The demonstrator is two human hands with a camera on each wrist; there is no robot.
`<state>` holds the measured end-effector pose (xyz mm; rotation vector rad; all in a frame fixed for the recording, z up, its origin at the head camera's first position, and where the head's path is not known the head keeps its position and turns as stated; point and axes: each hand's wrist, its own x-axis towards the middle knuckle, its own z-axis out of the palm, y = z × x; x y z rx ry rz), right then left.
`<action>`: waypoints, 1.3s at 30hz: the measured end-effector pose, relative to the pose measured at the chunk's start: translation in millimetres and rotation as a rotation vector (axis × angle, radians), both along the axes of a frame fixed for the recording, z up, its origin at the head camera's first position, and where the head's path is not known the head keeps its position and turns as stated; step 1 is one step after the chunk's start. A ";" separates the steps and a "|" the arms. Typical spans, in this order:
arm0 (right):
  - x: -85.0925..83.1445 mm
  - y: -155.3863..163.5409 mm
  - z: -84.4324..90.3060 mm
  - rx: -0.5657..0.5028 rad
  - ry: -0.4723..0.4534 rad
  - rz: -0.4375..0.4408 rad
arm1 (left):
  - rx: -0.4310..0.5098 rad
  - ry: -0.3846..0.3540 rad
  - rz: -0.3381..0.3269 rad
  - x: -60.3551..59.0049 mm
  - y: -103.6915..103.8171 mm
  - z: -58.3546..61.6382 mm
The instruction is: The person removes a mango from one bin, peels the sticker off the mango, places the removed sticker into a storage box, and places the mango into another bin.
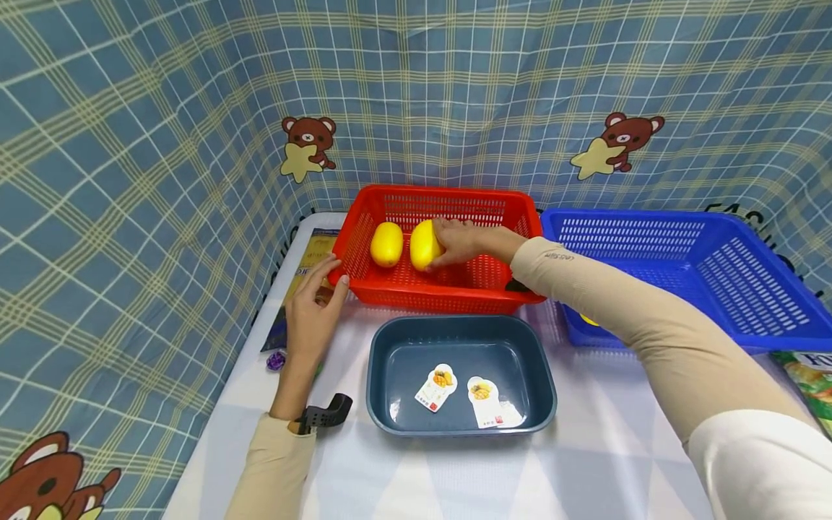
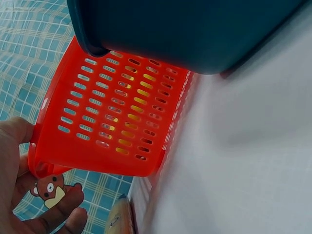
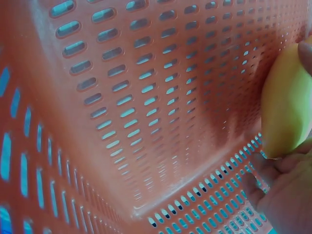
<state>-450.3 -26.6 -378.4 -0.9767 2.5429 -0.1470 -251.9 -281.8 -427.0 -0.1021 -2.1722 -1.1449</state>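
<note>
The right hand (image 1: 458, 242) reaches into the red basket (image 1: 390, 292) and its grip is curled around one yellow mango (image 1: 424, 245). A second mango (image 1: 386, 244) lies just beside it in the same basket. The left hand (image 1: 312, 307) holds the near left corner of the red basket, thumb on the rim, to keep it from moving. In front of the basket sits a dark blue tray (image 1: 383, 361) with two small fruit stickers (image 1: 437, 388) inside. A blue basket (image 1: 767, 325) stands to the right on the white surface (image 1: 585, 469).

The mango is smooth and round, so it could slip out of the fingers if the grip is too loose. It could bump the other mango and make it roll. If the left hand lets go, the light basket might slide or tip
</note>
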 end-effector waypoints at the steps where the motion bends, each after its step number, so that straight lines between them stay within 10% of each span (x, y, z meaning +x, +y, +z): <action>1: 0.4 -0.3 0.9 0.008 0.011 -0.001 | 0.000 0.001 0.001 -0.1 0.3 0.3; 16: 1.2 -3.7 12.7 0.046 0.094 -0.008 | 0.014 -0.006 -0.005 1.0 0.9 -0.5; 25: -3.9 15.2 50.1 0.029 0.162 0.031 | 0.023 -0.010 -0.008 -1.3 -0.8 -1.6; 39: 55.6 73.5 91.6 -0.213 0.313 0.115 | 0.014 -0.029 0.001 -0.5 1.2 -3.8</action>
